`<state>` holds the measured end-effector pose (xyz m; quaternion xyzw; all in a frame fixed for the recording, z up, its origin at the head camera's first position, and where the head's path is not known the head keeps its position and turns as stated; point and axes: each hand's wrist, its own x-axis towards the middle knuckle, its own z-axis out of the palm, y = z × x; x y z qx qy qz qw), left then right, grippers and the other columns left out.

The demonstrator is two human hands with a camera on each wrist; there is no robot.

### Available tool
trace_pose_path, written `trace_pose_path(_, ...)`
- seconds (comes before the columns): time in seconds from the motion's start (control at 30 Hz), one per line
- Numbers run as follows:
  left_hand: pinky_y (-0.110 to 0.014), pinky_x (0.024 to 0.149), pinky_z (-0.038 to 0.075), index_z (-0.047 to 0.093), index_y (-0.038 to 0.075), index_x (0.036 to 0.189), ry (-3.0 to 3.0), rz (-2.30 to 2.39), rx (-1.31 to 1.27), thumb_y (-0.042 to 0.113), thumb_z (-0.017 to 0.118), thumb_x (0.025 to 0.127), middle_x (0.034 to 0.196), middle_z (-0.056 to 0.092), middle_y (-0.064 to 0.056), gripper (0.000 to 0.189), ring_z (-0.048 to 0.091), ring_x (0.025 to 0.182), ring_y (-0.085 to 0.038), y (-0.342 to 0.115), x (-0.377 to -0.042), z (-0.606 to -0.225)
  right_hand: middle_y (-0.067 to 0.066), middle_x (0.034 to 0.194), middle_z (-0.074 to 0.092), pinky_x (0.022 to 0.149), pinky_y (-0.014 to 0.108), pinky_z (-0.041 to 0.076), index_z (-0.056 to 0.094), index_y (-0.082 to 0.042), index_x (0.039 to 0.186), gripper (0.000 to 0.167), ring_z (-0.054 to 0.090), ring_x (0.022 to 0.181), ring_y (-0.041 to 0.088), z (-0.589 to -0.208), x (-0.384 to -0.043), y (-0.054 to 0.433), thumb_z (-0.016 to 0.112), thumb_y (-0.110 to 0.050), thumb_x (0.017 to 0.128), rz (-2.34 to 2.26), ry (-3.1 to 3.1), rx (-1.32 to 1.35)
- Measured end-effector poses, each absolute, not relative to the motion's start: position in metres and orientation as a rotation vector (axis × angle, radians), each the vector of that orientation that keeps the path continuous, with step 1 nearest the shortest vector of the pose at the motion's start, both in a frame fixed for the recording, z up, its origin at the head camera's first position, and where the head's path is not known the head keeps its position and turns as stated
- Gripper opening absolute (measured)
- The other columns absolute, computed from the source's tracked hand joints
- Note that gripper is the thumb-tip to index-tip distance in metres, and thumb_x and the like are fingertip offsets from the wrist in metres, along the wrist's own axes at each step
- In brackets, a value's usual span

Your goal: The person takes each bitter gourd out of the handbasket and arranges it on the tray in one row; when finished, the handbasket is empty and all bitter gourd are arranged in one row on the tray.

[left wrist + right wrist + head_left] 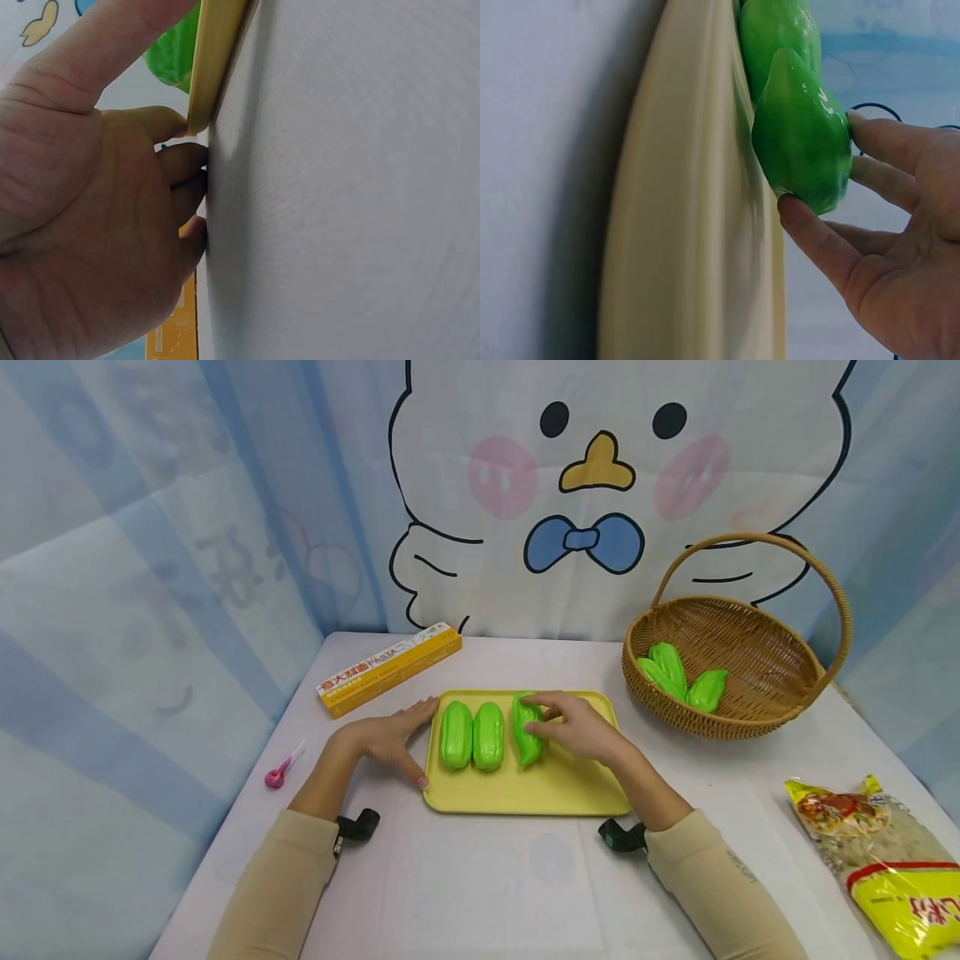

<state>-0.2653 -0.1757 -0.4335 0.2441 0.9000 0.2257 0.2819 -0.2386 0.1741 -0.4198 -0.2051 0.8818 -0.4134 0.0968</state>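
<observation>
On a yellow tray [525, 797] lie two ridged, glossy green toy vegetables [489, 737], side by side. My right hand [581, 727] pinches a third green toy vegetable [527, 731] between thumb and fingers, just right of that pair. Its tapered tip shows in the right wrist view [799, 135]; whether it touches the tray I cannot tell. My left hand [386, 739] is spread along the tray's left edge, its thumb and a finger touching the rim. Seen from the left wrist, the fingers bend slightly beside the tray edge [214, 60].
A wicker basket [750, 718] with several more green toy vegetables stands at the back right. Behind the left hand lies an orange pasta box [390, 668]. A pink lollipop [276, 777] is at the left, and a yellow food bag [877, 860] lies at the front right.
</observation>
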Motion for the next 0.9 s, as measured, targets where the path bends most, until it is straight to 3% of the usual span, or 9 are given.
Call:
trace_pose_path(0.27, -0.052, 0.133, 0.004, -0.004, 0.018, 0.169, 2.412, 0.600, 0.654, 0.056, 0.096, 0.063, 0.177, -0.006, -0.004, 0.150, -0.005, 0.164, -0.028, -0.1757, -0.2646, -0.4328, 0.010, 0.154, 0.056, 0.099, 0.050, 0.055, 0.061, -0.017, 0.147, 0.048, 0.062, 0.126, 0.034, -0.4226, -0.2386, 0.1707, 0.067, -0.031, 0.102, -1.175, 2.628, -0.619)
trace_pose_path(0.6, -0.053, 0.133, 0.004, -0.004, 0.019, 0.169, 2.409, 0.602, 0.647, 0.056, 0.096, 0.063, 0.177, -0.006, -0.003, 0.150, -0.005, 0.164, -0.028, -0.1750, -0.2642, -0.4320, 0.017, 0.159, 0.048, 0.088, 0.039, 0.057, 0.059, -0.014, 0.149, 0.048, 0.069, 0.109, 0.031, -0.4269, -0.2403, 0.1674, 0.065, -0.032, 0.104, -1.138, 2.652, -0.670)
trace_pose_path(0.9, -0.052, 0.133, 0.004, -0.004, 0.018, 0.169, 2.414, 0.597, 0.654, 0.056, 0.096, 0.063, 0.177, -0.006, -0.003, 0.150, -0.005, 0.164, -0.027, -0.1749, -0.2646, -0.4324, 0.021, 0.162, 0.042, 0.087, 0.037, 0.057, 0.056, -0.016, 0.152, 0.052, 0.069, 0.109, 0.028, -0.4257, -0.2386, 0.1649, 0.065, -0.034, 0.104, -1.133, 2.641, -0.665)
